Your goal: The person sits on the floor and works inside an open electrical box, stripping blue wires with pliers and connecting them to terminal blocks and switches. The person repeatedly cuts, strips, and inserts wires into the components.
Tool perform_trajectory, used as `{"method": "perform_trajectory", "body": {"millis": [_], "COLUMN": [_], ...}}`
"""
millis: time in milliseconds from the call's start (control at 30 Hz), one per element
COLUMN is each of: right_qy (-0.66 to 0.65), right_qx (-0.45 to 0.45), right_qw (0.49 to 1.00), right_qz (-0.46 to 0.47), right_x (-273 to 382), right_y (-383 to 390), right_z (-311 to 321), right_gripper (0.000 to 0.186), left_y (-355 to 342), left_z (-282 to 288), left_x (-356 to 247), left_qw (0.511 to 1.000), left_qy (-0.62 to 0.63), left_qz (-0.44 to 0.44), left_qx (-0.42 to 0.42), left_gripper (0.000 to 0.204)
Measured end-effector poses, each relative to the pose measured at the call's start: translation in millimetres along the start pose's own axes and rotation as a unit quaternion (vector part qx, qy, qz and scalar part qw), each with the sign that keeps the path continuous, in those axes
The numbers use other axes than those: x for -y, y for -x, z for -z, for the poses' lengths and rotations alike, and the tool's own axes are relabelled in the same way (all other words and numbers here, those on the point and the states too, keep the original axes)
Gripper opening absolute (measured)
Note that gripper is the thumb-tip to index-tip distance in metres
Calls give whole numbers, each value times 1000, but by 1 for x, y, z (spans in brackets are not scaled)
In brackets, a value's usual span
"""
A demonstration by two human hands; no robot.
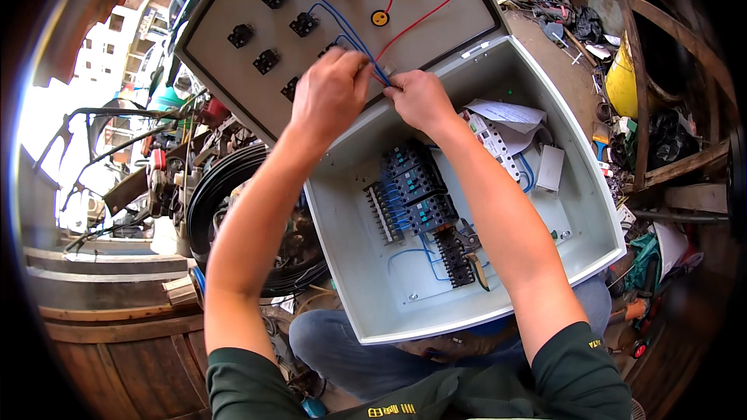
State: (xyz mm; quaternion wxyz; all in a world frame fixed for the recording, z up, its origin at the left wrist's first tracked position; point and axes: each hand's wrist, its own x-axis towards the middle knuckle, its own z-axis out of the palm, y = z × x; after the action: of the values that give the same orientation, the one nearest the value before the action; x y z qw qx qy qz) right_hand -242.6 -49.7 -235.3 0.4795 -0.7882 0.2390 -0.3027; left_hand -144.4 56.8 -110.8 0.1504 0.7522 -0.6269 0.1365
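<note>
My right hand pinches a bundle of blue wires and red wires at the inner side of the grey door, near its hinge edge. Just left of it, my left hand is closed beside the bundle, its slightly blurred fingers hiding whatever they hold. The wires run to black switch contact blocks and yellow-and-black round fittings on the door. Below my hands lies the open grey metal enclosure, holding black contactors wired in blue to a terminal strip.
Inside the enclosure are pliers, a white breaker row, papers and a small white box. A coil of black cable lies to the left. Tools and a yellow object clutter the floor at right.
</note>
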Motion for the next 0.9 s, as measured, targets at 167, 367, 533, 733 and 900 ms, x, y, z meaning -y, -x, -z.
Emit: {"method": "perform_trajectory", "body": {"millis": [167,367,533,733,900], "right_qy": [-6,11,-7,-37,4], "right_qx": [-9,8,6,41,9], "right_qw": [1000,1000,999,998,1000], "right_qz": [7,20,34,-16,-16], "right_x": [-2,-1,3,9,23], "right_y": [0,1,2,2,-3], "right_z": [-2,-1,6,11,26], "right_gripper": [19,21,21,21,22], "left_y": [22,4,0,9,13], "left_z": [-43,-74,-86,-94,-100], "left_x": [-21,-28,-12,5,4], "left_qw": [888,901,871,813,831], "left_qy": [231,159,236,412,391], "left_qz": [395,389,412,396,369], "left_qx": [-33,-102,-125,-111,-145], "left_gripper": [46,46,36,28,28]}}
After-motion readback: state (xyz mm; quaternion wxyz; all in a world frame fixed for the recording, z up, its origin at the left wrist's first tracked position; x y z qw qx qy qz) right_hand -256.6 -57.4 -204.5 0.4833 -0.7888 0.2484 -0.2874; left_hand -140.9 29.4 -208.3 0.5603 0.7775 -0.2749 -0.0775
